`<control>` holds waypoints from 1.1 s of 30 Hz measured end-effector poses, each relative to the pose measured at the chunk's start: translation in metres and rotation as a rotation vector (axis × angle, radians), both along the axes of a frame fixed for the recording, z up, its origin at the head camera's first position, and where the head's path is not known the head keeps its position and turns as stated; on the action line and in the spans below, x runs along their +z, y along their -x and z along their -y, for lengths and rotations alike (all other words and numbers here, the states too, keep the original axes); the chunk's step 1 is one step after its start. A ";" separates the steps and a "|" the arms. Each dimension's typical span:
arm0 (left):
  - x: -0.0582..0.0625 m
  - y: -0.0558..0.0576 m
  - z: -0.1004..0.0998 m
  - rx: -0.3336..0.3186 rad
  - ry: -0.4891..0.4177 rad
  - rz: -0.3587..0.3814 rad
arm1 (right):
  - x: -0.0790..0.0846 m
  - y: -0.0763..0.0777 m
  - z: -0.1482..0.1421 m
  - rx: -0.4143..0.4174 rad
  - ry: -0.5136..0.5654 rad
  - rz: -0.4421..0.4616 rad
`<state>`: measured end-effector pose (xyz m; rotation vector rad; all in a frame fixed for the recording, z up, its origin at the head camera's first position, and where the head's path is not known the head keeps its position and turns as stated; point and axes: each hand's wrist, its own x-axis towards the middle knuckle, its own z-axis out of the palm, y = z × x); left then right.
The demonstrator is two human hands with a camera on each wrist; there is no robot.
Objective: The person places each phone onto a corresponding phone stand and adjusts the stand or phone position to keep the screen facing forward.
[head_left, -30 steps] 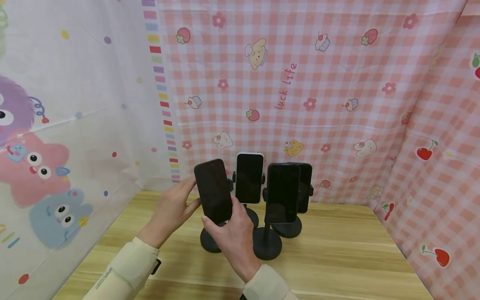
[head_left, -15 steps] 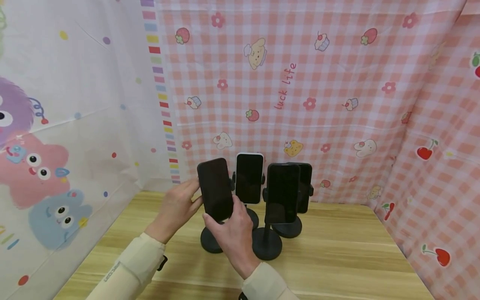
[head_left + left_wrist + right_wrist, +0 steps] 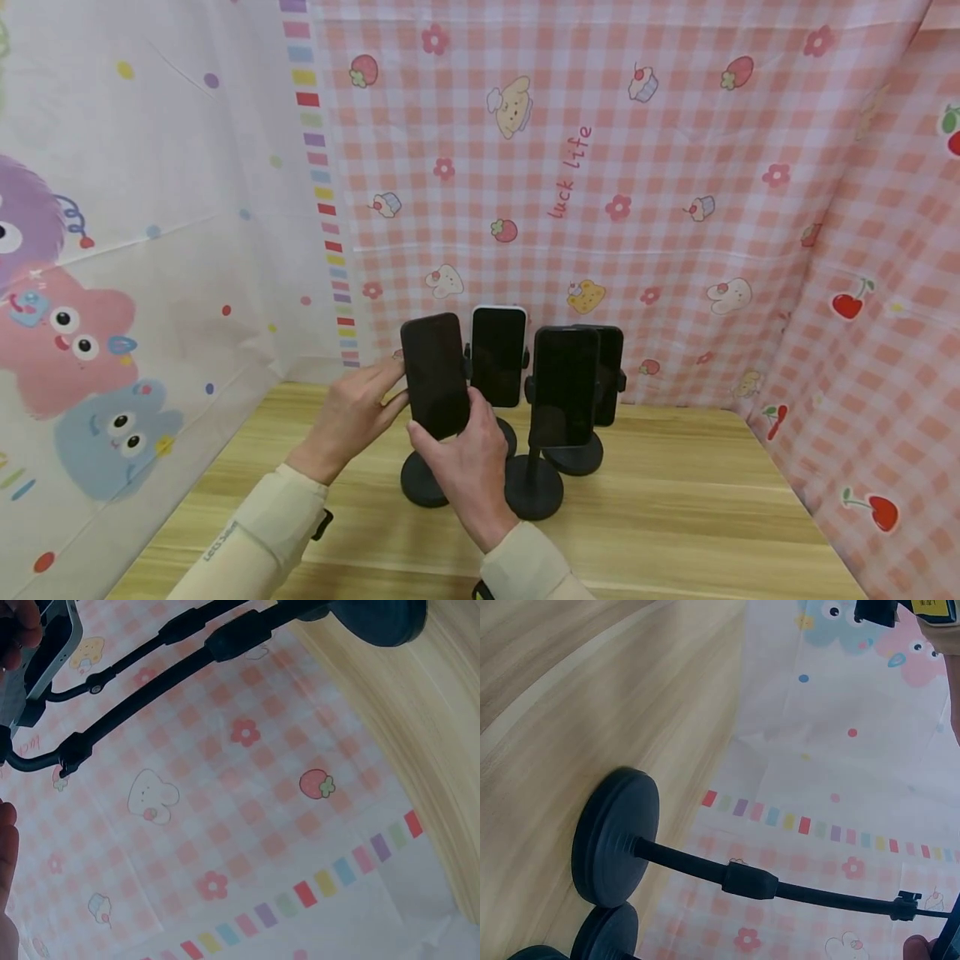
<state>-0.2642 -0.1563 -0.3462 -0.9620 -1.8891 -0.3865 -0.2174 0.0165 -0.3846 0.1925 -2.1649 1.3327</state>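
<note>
A black smartphone [image 3: 435,371] is mounted on the leftmost desk stand, leaning slightly left, its screen dark. My left hand [image 3: 348,421] holds its left edge, some fingers reaching out of sight behind it. With the thumb at the bottom edge and fingers along the right side, my right hand [image 3: 468,467] grips the lower right corner. Below is the stand's round base [image 3: 424,481]. Its black pole [image 3: 825,898] shows in the right wrist view, a fingertip [image 3: 917,948] near its top. The left wrist view catches only bits of fingers [image 3: 6,847] at its left edge.
Close by on the right stand a white-edged phone [image 3: 498,357], a nearer black phone [image 3: 566,387] and another black phone [image 3: 611,375] partly behind it, all on round-based stands. A wooden tabletop [image 3: 675,517] lies beneath; a pink checked cloth [image 3: 660,167] hangs behind.
The held smartphone has turned clockwise, from a stronger left lean to nearly upright, its top shifting right. My left hand has followed it slightly right; the right hand stays at the lower corner.
</note>
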 end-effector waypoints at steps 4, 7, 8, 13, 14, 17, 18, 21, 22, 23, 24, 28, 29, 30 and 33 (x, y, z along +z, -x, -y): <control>0.001 -0.001 0.002 -0.003 0.012 -0.030 | -0.001 0.001 0.000 -0.014 -0.004 -0.009; 0.001 -0.001 0.003 -0.012 0.018 -0.045 | -0.002 0.003 0.000 -0.026 -0.010 -0.011; 0.002 -0.001 0.003 -0.015 0.019 -0.050 | -0.003 0.003 0.000 -0.030 -0.013 -0.010; 0.002 -0.001 0.003 -0.026 0.021 -0.093 | -0.003 0.004 0.000 -0.044 -0.018 -0.024; 0.001 -0.002 0.003 -0.026 0.021 -0.099 | -0.003 0.004 0.000 -0.044 -0.019 -0.028; 0.001 -0.002 0.004 -0.023 0.025 -0.106 | -0.004 0.004 0.001 -0.045 -0.023 -0.045; 0.001 -0.002 0.004 -0.022 0.027 -0.113 | -0.004 0.005 0.000 -0.047 -0.023 -0.053; 0.001 -0.003 0.003 -0.021 0.040 -0.111 | -0.006 0.007 -0.001 -0.062 -0.030 -0.080; 0.001 -0.003 0.003 -0.022 0.043 -0.111 | -0.007 0.008 -0.001 -0.063 -0.034 -0.086; 0.001 -0.003 0.004 -0.024 0.043 -0.117 | -0.007 0.009 -0.001 -0.064 -0.037 -0.091; 0.001 -0.004 0.004 -0.024 0.043 -0.122 | -0.007 0.010 -0.001 -0.065 -0.040 -0.096; 0.000 -0.006 0.005 -0.001 0.043 -0.125 | -0.006 0.009 -0.001 -0.058 -0.068 -0.053; -0.001 -0.006 0.005 0.006 0.045 -0.125 | -0.005 0.009 -0.001 -0.061 -0.077 -0.039; -0.001 -0.006 0.006 0.013 0.046 -0.116 | -0.004 0.008 -0.001 -0.061 -0.086 -0.024; -0.003 -0.006 0.008 0.017 0.014 -0.054 | -0.001 0.006 -0.003 -0.049 -0.109 0.001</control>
